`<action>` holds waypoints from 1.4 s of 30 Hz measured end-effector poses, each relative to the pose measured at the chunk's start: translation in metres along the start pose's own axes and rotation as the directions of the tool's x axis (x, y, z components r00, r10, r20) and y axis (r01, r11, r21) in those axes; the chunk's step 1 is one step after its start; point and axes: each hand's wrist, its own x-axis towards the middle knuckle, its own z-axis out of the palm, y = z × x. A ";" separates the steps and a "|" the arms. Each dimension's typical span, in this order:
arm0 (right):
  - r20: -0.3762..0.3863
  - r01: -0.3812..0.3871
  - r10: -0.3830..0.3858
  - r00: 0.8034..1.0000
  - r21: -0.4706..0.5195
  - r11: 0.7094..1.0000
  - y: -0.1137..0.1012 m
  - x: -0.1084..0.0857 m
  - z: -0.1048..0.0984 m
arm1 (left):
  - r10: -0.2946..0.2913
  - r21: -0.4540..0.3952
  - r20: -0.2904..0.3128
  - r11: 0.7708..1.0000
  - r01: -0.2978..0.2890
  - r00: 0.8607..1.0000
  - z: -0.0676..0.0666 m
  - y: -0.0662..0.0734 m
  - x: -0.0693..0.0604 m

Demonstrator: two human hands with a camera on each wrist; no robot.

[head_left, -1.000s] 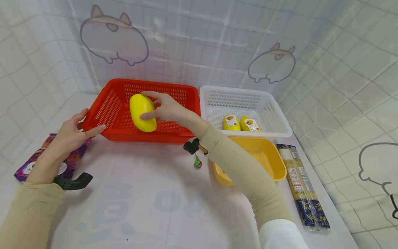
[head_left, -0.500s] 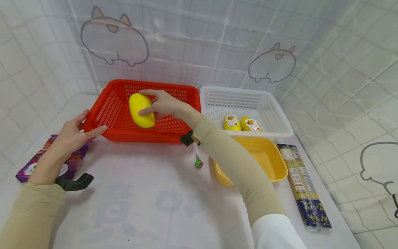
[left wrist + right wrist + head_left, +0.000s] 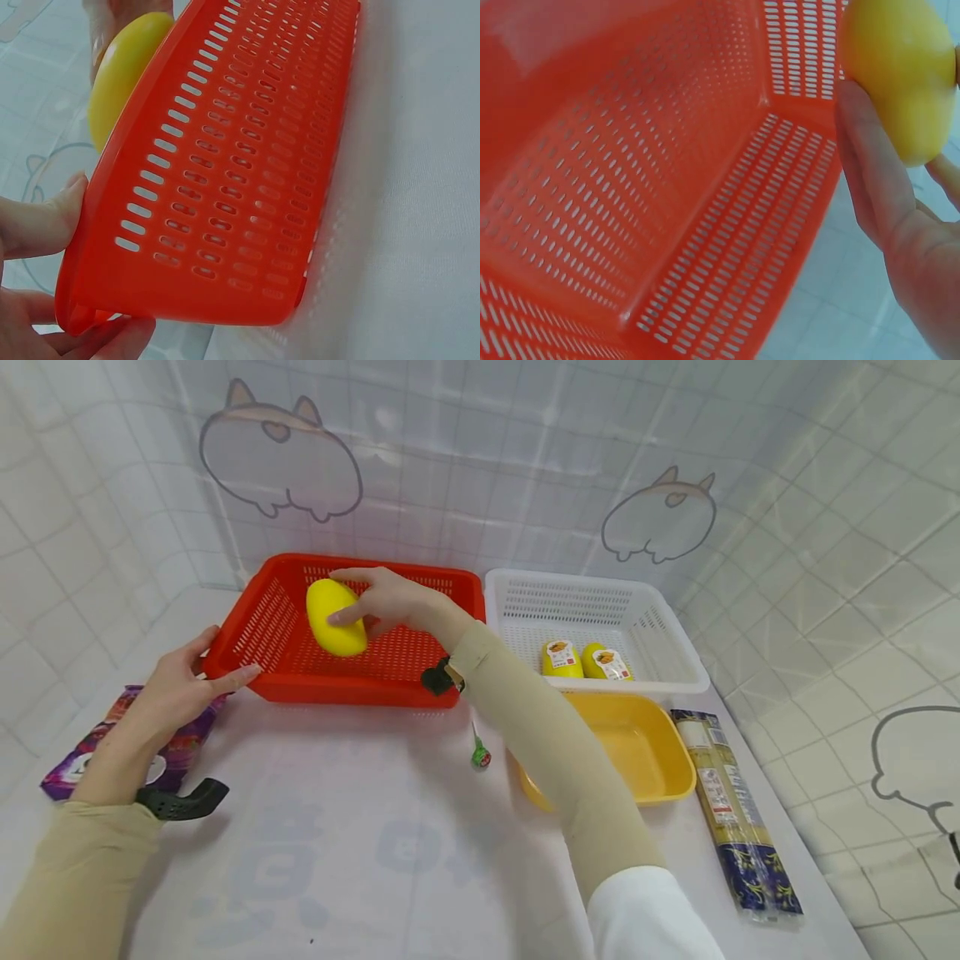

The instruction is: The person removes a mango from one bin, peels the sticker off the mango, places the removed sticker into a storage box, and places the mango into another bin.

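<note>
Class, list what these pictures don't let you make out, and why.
Head view: part of the yellow tray, behind the right sleeve.
Head view: part of the purple packet, behind the left hand and wrist.
Head view: fine print on the long packet, too small to read.
Left wrist view: part of the yellow fruit, behind the red basket.
Right wrist view: top of that fruit, cut off by the upper edge.

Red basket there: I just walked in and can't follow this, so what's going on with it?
A person's right hand holds a yellow mango over the red basket, while the left hand grips the basket's rim at its left end. Two stickered mangoes lie in the white basket alongside.
</note>
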 end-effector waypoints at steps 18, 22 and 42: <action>-0.073 -0.059 0.073 0.995 0.177 0.982 0.024 0.045 -0.019 | 0.020 -0.028 -0.005 0.999 -0.020 1.000 0.005 0.003 0.000; -0.064 -0.075 0.089 0.994 0.187 0.979 0.032 0.048 -0.023 | 0.026 -0.026 -0.001 0.999 -0.026 1.000 0.005 0.001 -0.001; 0.100 -0.221 0.227 0.969 -0.066 0.973 0.057 0.048 -0.025 | 0.027 -0.043 0.003 0.999 -0.026 1.000 0.002 0.001 -0.002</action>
